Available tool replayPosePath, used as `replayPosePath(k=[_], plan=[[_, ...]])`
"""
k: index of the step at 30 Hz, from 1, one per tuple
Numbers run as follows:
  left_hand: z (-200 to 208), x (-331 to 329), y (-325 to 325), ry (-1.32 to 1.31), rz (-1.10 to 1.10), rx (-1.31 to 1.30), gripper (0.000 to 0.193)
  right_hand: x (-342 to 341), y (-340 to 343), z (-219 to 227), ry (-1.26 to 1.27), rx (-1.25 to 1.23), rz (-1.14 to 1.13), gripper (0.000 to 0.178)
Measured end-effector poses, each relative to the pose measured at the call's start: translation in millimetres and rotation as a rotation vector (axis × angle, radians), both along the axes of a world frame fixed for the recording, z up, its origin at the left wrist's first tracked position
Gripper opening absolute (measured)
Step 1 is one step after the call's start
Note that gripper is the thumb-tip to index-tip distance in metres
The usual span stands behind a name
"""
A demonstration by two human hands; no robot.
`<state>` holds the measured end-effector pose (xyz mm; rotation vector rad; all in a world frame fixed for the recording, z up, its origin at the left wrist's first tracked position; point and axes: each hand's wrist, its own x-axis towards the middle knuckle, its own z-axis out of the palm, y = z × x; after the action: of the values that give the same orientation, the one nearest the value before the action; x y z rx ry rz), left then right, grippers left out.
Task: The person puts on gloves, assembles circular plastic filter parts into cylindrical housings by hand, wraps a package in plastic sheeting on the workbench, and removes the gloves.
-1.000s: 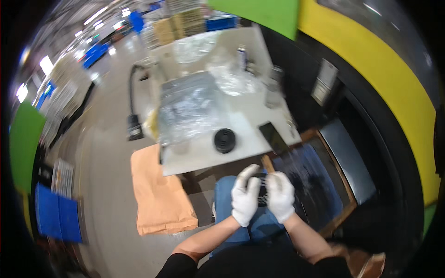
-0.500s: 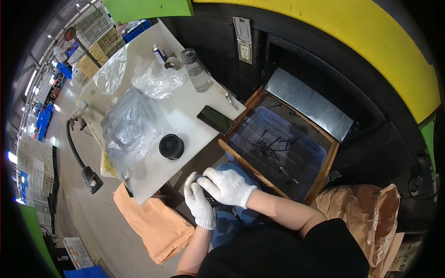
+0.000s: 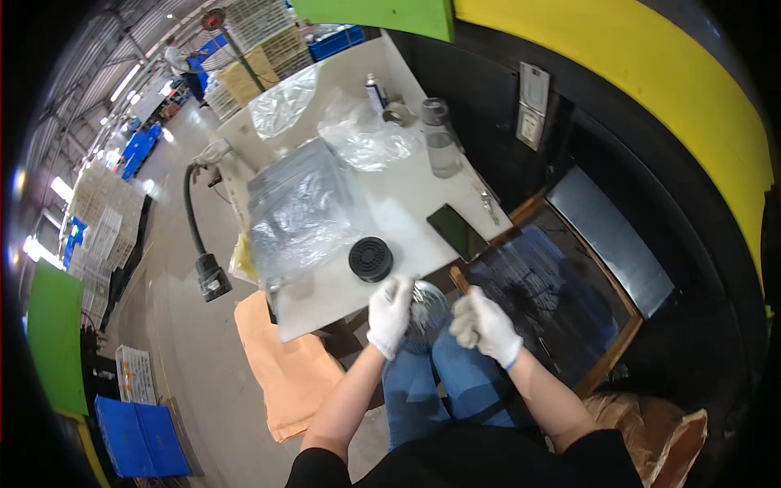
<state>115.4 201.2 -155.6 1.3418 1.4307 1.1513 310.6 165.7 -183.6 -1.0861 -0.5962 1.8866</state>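
My left hand (image 3: pixel 390 315), in a white knit glove, is closed with its fingertips at the edge of a shiny, greyish round thing (image 3: pixel 428 312). This thing is blurred, partly see-through, and sits above my knees; I cannot tell its kind. To its right, apart from it, my gloved right hand (image 3: pixel 486 327) has its fingers curled in; whatever they may hold is hidden. A black round part with a slotted top (image 3: pixel 371 259) stands near the front edge of the white table (image 3: pixel 325 313), just beyond my left hand.
Clear plastic bags (image 3: pixel 301 203), a phone (image 3: pixel 457 232), a water bottle (image 3: pixel 440 138) and a spray can (image 3: pixel 376 93) are on the table. A wood-framed tray (image 3: pixel 622 346) with dark slender pieces lies to the right. Brown paper sacks (image 3: pixel 285 366) flank me; a flexible-arm lamp (image 3: pixel 213 278) stands left.
My hands were together around a dark part with holes; now they are apart, with the shiny round thing between them. The whole view has shifted, so the table appears further right.
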Motion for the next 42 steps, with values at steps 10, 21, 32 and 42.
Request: replayPosePath(k=[10,21,32,42], plan=[[-20.6,-97.0,115.8,0.95,0.134,0.024,0.046,127.8,-57.1,-113.7,-1.51,-0.258,0.365,0.055],[0.1,-58.0,124.7,1.244,-0.582,-0.172,0.082,157.7,-0.9,-141.2,-1.549,-0.018,-0.245,0.051],[-19.7,-58.3,130.8,1.374,-0.498,-0.181,0.099,144.3,49.4,-145.9,-1.631,-0.282,0.304,0.086],[11.9,-51.6,7.5,1.049,-0.151,0.44,0.077,92.6,12.2,-215.5,-1.937,0.219,0.091,0.052]])
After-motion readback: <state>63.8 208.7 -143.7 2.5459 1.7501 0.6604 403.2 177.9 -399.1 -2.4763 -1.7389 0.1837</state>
